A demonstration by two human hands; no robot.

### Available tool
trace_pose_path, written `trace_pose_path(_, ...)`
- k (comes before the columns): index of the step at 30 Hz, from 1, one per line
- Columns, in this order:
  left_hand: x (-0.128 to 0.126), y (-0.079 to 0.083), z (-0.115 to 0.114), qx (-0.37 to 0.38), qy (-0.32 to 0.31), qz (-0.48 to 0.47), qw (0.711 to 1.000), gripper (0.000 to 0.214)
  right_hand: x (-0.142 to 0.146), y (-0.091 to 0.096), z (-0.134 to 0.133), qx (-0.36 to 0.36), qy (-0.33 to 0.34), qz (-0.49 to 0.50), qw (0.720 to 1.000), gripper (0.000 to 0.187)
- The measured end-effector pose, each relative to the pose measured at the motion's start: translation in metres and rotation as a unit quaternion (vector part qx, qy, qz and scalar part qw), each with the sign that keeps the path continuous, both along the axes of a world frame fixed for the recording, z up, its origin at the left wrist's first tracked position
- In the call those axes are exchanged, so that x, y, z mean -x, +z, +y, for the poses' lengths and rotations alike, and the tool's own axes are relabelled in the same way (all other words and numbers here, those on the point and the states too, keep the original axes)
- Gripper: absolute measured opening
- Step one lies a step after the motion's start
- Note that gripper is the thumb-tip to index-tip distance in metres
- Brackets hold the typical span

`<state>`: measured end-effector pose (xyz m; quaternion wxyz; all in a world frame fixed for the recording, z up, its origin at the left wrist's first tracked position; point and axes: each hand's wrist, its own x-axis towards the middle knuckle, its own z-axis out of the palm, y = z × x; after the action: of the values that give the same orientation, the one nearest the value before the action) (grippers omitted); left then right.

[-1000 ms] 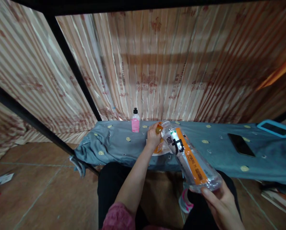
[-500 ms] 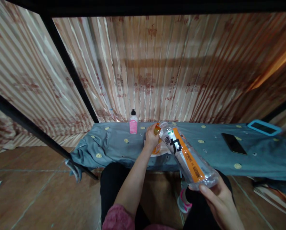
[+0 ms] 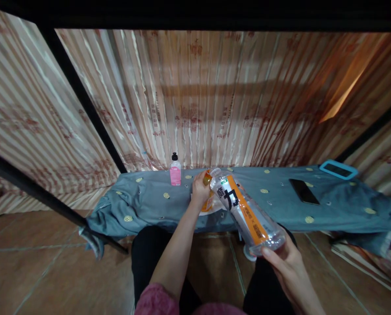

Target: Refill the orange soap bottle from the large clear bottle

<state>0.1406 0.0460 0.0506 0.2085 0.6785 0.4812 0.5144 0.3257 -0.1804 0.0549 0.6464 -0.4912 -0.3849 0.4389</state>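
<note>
My right hand [image 3: 285, 258] grips a clear plastic bottle [image 3: 244, 210] with an orange and white label near its base. The bottle lies at a slant, its mouth end up and to the left, close to my left hand. With closed fingers, my left hand [image 3: 200, 189] holds an orange see-through container [image 3: 207, 176] right beside the bottle's mouth. I cannot make out its exact kind, since my fingers cover much of it. Under both hands, a white and orange item [image 3: 211, 206] rests on the cloth, partly hidden.
A grey-blue cloth with pineapple prints [image 3: 143, 205] covers the low bench. On it stand a pink-labelled bottle with a black cap [image 3: 175, 170], a dark phone [image 3: 303, 191] and a blue-framed device [image 3: 338, 169]. Black posts [image 3: 84, 96] frame the space before a striped curtain [image 3: 195, 105].
The view has shifted slightly, so everything sits further left. Both hands keep their holds, and the bottle stays slanted beside the orange container with little visible change.
</note>
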Motion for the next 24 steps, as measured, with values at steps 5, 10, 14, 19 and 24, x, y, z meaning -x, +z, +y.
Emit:
trace_pose_path(5, 0.001, -0.005, -0.002, -0.015, -0.003, -0.019, 1.000, 0.039, 0.002, 0.007, 0.000, 0.000, -0.032, -0.003, 0.999, 0.062)
trace_pose_path(10, 0.003, -0.004, -0.005, -0.020, -0.012, -0.024, 0.999, 0.037, 0.015, 0.021, -0.003, 0.044, -0.054, 0.016, 0.997, 0.070)
trace_pose_path(14, 0.004, -0.001, -0.007, 0.000, -0.006, -0.019, 1.000, 0.036, 0.009, 0.020, -0.004, 0.064, -0.041, -0.003, 0.997, 0.071)
trace_pose_path(19, 0.001, 0.002, -0.010, 0.011, -0.001, -0.027, 1.000, 0.034, 0.000, 0.011, -0.004, 0.088, -0.009, -0.039, 0.995, 0.073)
trace_pose_path(24, -0.002, 0.006, -0.014, 0.017, 0.007, -0.028, 0.999, 0.033, 0.013, 0.021, -0.006, 0.093, -0.065, -0.038, 0.993, 0.084)
